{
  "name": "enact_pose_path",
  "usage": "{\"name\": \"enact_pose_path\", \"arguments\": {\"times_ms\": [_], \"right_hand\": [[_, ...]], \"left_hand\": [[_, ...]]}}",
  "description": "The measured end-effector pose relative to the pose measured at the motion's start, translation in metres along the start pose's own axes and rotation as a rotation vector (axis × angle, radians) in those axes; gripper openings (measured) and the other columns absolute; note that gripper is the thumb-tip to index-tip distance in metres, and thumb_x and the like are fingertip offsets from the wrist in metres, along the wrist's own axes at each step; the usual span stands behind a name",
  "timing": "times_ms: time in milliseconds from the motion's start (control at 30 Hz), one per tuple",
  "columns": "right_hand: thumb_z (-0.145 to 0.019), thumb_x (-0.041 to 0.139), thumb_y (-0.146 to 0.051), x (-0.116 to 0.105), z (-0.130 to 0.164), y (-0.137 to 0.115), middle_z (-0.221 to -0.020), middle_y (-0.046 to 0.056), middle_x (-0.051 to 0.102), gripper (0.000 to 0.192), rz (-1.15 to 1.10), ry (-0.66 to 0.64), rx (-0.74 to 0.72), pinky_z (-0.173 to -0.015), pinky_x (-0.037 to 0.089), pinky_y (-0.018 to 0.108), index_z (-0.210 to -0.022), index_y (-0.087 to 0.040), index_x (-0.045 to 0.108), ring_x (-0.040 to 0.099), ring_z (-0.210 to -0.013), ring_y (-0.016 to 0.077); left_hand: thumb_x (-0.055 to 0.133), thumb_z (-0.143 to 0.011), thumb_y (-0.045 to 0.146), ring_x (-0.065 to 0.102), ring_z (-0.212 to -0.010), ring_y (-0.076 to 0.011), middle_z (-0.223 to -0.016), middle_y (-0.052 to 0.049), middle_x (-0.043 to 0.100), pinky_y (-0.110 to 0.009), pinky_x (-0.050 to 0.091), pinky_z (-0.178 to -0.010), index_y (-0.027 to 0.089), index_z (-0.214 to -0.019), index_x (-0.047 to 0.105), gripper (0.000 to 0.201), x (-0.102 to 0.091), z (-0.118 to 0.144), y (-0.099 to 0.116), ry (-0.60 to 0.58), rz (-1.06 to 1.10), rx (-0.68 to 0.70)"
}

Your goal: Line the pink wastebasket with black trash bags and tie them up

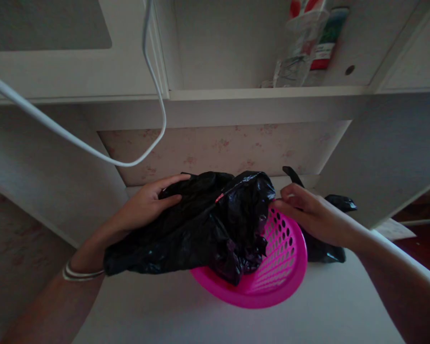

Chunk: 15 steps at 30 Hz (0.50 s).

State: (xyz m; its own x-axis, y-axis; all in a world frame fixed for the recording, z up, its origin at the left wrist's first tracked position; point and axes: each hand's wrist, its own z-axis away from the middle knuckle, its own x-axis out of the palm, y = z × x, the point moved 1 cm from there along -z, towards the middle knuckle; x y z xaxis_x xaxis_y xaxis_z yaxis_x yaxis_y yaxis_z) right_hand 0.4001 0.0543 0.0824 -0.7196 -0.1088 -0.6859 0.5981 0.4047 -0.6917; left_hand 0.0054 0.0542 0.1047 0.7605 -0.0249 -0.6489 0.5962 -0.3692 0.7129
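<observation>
A black plastic bag [186, 239] lies bunched over the left side of a bright pink perforated plastic basket [250, 298], with part of it drooping inside. My left hand [153, 200] is closed on the bag's upper left part, the thumb in front and some fingertips hidden in the folds. At the basket's upper right rim, my right hand [301, 205] is closed in a pinch, right beside the bag's edge. Whether it also catches the bag's edge, I cannot tell. Behind that hand sits a second piece of black plastic [325, 255], partly covered by the wrist.
Beneath the basket is a white surface [150, 310]. A white cable [74, 138] loops down in front at the upper left. An open shelf [218, 48] above holds a clear plastic container [295, 52] and a red-and-green package [325, 45]. White side panels [390, 153] enclose the space.
</observation>
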Motion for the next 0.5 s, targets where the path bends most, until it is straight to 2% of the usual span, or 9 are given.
{"name": "enact_pose_path", "arguments": {"times_ms": [67, 133, 200, 233, 300, 333, 367, 433, 500], "right_hand": [[-0.098, 0.051, -0.076, -0.002, -0.002, 0.004, -0.092, 0.009, 0.081, 0.066, -0.228, 0.071, 0.127, -0.077, 0.061, 0.04, -0.14, -0.024, 0.055, 0.078, -0.083, 0.0286], [-0.1, 0.044, -0.077, -0.002, -0.008, 0.004, -0.094, 0.008, 0.083, 0.083, -0.293, 0.047, 0.187, -0.084, 0.063, 0.046, -0.165, -0.026, 0.032, 0.081, -0.089, 0.0314], [-0.101, 0.041, -0.077, 0.001, -0.019, 0.0, -0.086, 0.006, 0.083, 0.089, -0.183, 0.0, 0.188, -0.085, 0.063, 0.048, -0.172, -0.027, 0.02, 0.081, -0.084, 0.0319], [-0.102, 0.039, -0.077, 0.004, -0.025, -0.003, -0.082, 0.006, 0.082, 0.086, -0.114, -0.021, 0.172, -0.084, 0.062, 0.048, -0.171, -0.026, 0.024, 0.081, -0.081, 0.0317], [-0.102, 0.032, -0.079, 0.011, -0.037, -0.008, -0.077, 0.007, 0.081, 0.08, -0.012, -0.079, 0.135, -0.08, 0.061, 0.047, -0.156, -0.024, 0.055, 0.079, -0.076, 0.0309], [-0.102, 0.028, -0.081, 0.015, -0.042, -0.012, -0.076, 0.009, 0.08, 0.081, 0.025, -0.12, 0.119, -0.079, 0.06, 0.046, -0.137, -0.022, 0.072, 0.079, -0.075, 0.0307], [-0.101, 0.026, -0.083, 0.019, -0.046, -0.015, -0.077, 0.01, 0.08, 0.084, 0.053, -0.157, 0.101, -0.077, 0.06, 0.044, -0.114, -0.021, 0.081, 0.078, -0.075, 0.0306], [-0.1, 0.027, -0.084, 0.024, -0.05, -0.021, -0.079, 0.011, 0.08, 0.085, 0.077, -0.18, 0.064, -0.076, 0.059, 0.042, -0.084, -0.021, 0.08, 0.077, -0.078, 0.0305], [-0.1, 0.033, -0.082, 0.022, -0.048, -0.024, -0.082, 0.01, 0.08, 0.079, 0.054, -0.102, 0.034, -0.076, 0.059, 0.04, -0.081, -0.021, 0.079, 0.077, -0.081, 0.0298]], "left_hand": [[0.062, -0.096, 0.047, 0.064, -0.136, -0.0322, -0.144, -0.002, 0.072, -0.047, 0.042, -0.124, 0.031, -0.133, 0.076, 0.043, 0.007, 0.001, 0.011, 0.026, -0.118, 0.075], [0.056, -0.098, 0.042, 0.065, -0.135, -0.0307, -0.143, 0.0, 0.073, -0.044, 0.043, -0.123, 0.031, -0.13, 0.079, 0.041, 0.014, 0.002, 0.022, 0.033, -0.181, 0.136], [0.054, -0.098, 0.04, 0.065, -0.135, -0.029, -0.144, 0.001, 0.072, -0.041, 0.044, -0.122, 0.03, -0.133, 0.077, 0.043, 0.019, 0.003, 0.028, 0.027, -0.209, 0.17], [0.054, -0.098, 0.04, 0.065, -0.136, -0.0284, -0.146, 0.002, 0.071, -0.041, 0.044, -0.122, 0.03, -0.134, 0.077, 0.044, 0.021, 0.004, 0.03, 0.022, -0.218, 0.181], [0.054, -0.099, 0.041, 0.065, -0.137, -0.0273, -0.149, 0.003, 0.069, -0.04, 0.043, -0.123, 0.03, -0.137, 0.074, 0.045, 0.025, 0.005, 0.031, 0.005, -0.231, 0.192], [0.054, -0.099, 0.042, 0.064, -0.137, -0.0269, -0.15, 0.003, 0.067, -0.04, 0.042, -0.124, 0.03, -0.139, 0.073, 0.046, 0.026, 0.005, 0.031, -0.004, -0.236, 0.192], [0.053, -0.1, 0.042, 0.064, -0.138, -0.0266, -0.152, 0.004, 0.066, -0.039, 0.042, -0.124, 0.03, -0.141, 0.071, 0.047, 0.027, 0.006, 0.03, -0.009, -0.239, 0.187], [0.054, -0.1, 0.045, 0.063, -0.139, -0.0268, -0.153, 0.002, 0.064, -0.04, 0.04, -0.125, 0.028, -0.144, 0.069, 0.05, 0.025, 0.007, 0.026, -0.002, -0.241, 0.162], [0.057, -0.098, 0.049, 0.061, -0.141, -0.0284, -0.155, -0.001, 0.062, -0.042, 0.039, -0.126, 0.024, -0.147, 0.066, 0.056, 0.02, 0.009, 0.02, 0.045, -0.237, 0.11]]}}
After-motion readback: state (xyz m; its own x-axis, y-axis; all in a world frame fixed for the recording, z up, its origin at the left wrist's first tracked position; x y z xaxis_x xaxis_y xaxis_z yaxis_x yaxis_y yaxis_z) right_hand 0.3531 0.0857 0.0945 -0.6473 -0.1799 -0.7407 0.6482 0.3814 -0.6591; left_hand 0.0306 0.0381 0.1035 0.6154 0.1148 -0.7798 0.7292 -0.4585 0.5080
